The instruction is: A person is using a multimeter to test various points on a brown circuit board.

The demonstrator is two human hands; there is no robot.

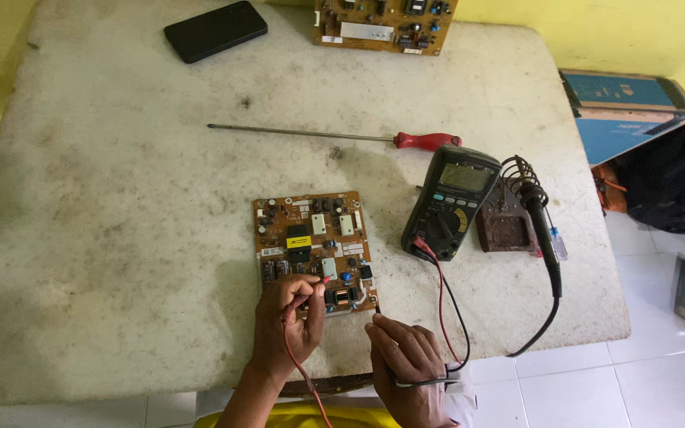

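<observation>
A black phone (216, 30) lay at the far left of the pale, stained worktop (105, 238), with a long screwdriver (334, 136) stretched left to right near the middle, its red handle at the right end. Nearer the person, the brown circuit board (315, 250) sat flat, its long axis running near to far, directly ahead of both hands and touching them at its near edge. The left hand (288, 321) was pinched around a red probe (316, 284), tip pressed among the components at the board's near end; its red lead trailed back toward the body. The right hand (406, 361) rested just beside the board's near right corner, curled over a black lead; whether it gripped a probe could not be told, since the fingers covered it. The left hand lay closer to the board's middle. To the right stood a dark multimeter (452, 202), leads plugged in, then a soldering iron (539, 218) in its coil stand. A second board (384, 24) was cut off by the far edge; the meter's display was unreadable.
</observation>
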